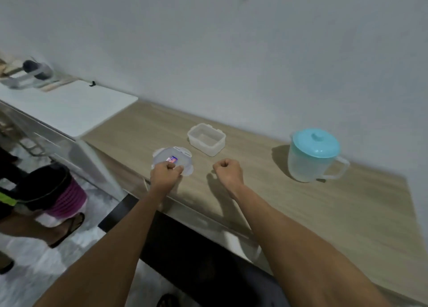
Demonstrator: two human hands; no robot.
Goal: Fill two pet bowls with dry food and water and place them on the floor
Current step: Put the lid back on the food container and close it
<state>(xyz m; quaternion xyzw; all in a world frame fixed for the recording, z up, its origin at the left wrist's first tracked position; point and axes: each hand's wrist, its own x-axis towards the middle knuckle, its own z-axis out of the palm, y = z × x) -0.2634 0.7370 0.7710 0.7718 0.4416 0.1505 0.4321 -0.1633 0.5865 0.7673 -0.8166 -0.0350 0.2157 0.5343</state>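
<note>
— Step?
— Setup. My left hand point(165, 171) pinched the container lid point(172, 159) mid-frame; right hand point(228, 171) fisted, empty.
— Next?
— Probably fill the clear container point(206, 139), centre; water jug point(312, 155) right.

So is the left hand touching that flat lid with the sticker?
Touching. In the head view the left hand is closed over the near edge of the lid, which lies flat on the counter.
</note>
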